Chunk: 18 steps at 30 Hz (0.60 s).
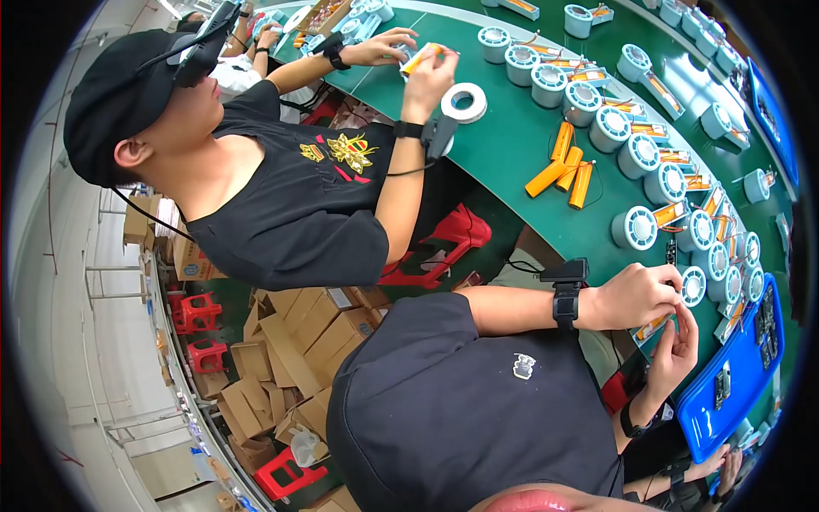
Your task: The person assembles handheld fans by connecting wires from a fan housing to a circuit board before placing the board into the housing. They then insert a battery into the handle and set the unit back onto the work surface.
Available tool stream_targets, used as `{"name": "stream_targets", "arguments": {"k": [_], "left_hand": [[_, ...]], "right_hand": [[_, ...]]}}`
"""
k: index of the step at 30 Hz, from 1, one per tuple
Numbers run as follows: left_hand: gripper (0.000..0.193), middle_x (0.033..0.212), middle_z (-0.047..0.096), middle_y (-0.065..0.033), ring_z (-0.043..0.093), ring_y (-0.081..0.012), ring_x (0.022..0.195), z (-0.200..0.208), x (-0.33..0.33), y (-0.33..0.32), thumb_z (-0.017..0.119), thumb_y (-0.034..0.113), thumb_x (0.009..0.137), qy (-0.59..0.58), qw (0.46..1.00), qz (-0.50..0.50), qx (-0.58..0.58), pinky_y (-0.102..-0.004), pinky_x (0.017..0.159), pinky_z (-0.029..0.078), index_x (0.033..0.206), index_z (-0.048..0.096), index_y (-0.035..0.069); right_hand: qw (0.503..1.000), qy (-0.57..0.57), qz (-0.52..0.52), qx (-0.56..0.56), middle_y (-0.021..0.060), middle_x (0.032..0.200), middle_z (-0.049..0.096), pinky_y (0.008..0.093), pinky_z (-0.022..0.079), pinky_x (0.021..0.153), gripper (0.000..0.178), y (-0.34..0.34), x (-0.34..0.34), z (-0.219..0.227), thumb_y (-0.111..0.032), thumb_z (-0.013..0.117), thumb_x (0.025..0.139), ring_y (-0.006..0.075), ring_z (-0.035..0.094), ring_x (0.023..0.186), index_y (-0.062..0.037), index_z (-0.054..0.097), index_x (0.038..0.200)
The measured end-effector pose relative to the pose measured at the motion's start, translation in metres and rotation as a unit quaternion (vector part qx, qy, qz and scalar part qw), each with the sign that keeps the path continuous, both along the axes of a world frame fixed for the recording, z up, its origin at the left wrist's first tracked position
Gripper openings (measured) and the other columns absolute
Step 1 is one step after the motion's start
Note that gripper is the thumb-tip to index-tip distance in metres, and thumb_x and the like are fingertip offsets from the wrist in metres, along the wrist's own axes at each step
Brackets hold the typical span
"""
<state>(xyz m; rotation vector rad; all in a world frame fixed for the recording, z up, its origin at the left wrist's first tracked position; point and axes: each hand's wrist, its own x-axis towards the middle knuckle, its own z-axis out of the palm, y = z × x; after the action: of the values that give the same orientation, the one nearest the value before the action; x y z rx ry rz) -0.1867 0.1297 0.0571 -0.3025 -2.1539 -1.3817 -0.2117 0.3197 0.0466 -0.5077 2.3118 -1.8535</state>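
Inside the blue tray lie circuit boards; left hand and right hand nearby, fingers' grip unclear.

Obscured and cut-off items, referenced to the blue tray.
Left of the tray, the fingers of the left hand and right hand conceal whatever lies between them and partly cover an orange cell. Inside it, details on the circuit boards are too small to identify. Below it, most of a co-worker is out of view.
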Motion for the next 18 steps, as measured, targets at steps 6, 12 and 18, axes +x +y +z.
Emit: {"name": "stream_targets", "arguments": {"k": [6, 12, 18], "left_hand": [[0.012, 0.107, 0.066, -0.0096, 0.072, -0.0254, 0.083, -0.003, 0.002, 0.003, 0.075, 0.01, 0.084, -0.002, 1.0, 0.001, 0.019, -0.0335, 0.068, 0.059, 0.094, 0.071, 0.004], [0.011, 0.107, 0.066, -0.0094, 0.071, -0.0255, 0.081, -0.002, 0.001, 0.005, 0.074, 0.009, 0.085, 0.004, 1.0, 0.004, 0.015, -0.0333, 0.067, 0.059, 0.093, 0.07, 0.004], [0.011, 0.105, 0.067, -0.0099, 0.072, -0.026, 0.078, 0.001, -0.001, 0.008, 0.074, 0.007, 0.085, 0.009, 1.0, -0.004, 0.022, -0.034, 0.067, 0.059, 0.096, 0.071, 0.004]], "right_hand": [[0.999, -0.02, -0.008, 0.031, 0.0063, 0.097, 0.071, 0.0143, 0.033, 0.05, 0.032, 0.003, -0.001, -0.002, 0.0, 0.06, 0.101, -0.0016, 0.049, 0.059, 0.0048, 0.061, 0.133], [1.0, -0.007, -0.012, 0.007, 0.0008, 0.081, 0.064, 0.0155, 0.038, 0.054, 0.031, 0.001, -0.005, -0.011, 0.0, 0.061, 0.1, 0.0011, 0.053, 0.063, 0.0059, 0.063, 0.13], [1.0, -0.021, -0.009, 0.017, 0.0017, 0.081, 0.066, 0.0184, 0.043, 0.058, 0.029, 0.0, -0.001, -0.006, 0.001, 0.062, 0.099, 0.0044, 0.058, 0.066, 0.0064, 0.064, 0.128]]}}
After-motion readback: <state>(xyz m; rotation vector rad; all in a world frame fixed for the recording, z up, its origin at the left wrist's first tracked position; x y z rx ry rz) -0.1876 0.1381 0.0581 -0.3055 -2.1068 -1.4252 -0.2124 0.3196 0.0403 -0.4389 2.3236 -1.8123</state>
